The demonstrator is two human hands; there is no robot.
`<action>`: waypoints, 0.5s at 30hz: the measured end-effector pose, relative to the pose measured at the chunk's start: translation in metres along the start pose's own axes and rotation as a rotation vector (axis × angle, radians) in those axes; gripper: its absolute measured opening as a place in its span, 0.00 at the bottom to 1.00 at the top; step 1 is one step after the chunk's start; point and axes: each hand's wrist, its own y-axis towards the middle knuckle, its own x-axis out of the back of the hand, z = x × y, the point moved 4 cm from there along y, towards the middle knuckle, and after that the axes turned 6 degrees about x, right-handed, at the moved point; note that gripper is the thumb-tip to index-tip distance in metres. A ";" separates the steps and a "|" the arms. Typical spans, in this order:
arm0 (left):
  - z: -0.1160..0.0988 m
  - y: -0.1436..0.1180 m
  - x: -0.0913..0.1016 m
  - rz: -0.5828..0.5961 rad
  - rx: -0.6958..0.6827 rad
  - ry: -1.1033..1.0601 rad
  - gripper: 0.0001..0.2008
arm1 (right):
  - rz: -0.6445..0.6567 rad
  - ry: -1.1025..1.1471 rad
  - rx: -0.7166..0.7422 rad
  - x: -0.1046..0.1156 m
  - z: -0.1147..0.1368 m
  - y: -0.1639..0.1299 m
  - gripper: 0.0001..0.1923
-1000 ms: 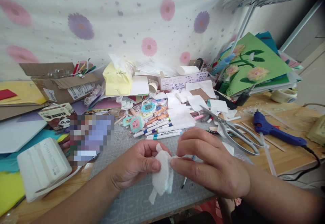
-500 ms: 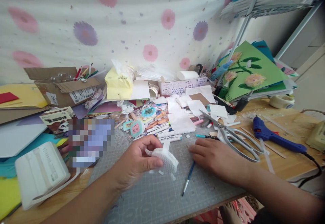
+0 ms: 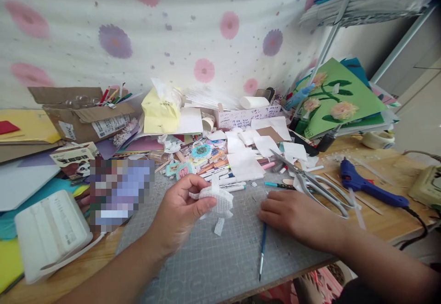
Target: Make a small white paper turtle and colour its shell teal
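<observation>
My left hand (image 3: 179, 210) holds a white textured foam piece (image 3: 217, 199) between thumb and fingers, lifted just above the grey cutting mat (image 3: 220, 258). A small white strip (image 3: 219, 226) hangs below it. My right hand (image 3: 296, 214) lies palm down on the mat, its fingers over the upper end of a thin blue paintbrush (image 3: 262, 251) that points toward the mat's near edge. Whether the fingers grip the brush is hidden.
Steel scissors (image 3: 310, 182) lie just right of my right hand, a blue glue gun (image 3: 368, 188) beyond them. Markers (image 3: 223, 182) and paper scraps crowd the mat's far edge. A white device (image 3: 48, 233) sits at the left, a green flower card (image 3: 341, 95) at the back right.
My right hand let go of the white piece and dropped to the mat onto the paintbrush. The left hand kept the piece and turned it flatter, raising it a little.
</observation>
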 end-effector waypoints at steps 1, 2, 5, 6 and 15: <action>-0.001 0.000 0.001 -0.031 -0.032 0.037 0.11 | 0.020 -0.021 0.009 -0.002 0.002 0.002 0.09; -0.002 -0.001 0.002 -0.064 -0.069 0.082 0.10 | 0.030 -0.033 0.014 -0.003 0.003 0.003 0.09; -0.006 -0.003 0.003 -0.130 -0.160 0.202 0.10 | 0.039 -0.036 0.010 -0.005 0.001 0.003 0.09; -0.007 -0.003 0.003 -0.142 -0.177 0.226 0.10 | 0.041 -0.036 0.005 -0.005 0.000 0.002 0.10; -0.008 -0.003 0.002 -0.145 -0.168 0.272 0.09 | 0.091 0.006 -0.037 -0.002 0.026 0.013 0.03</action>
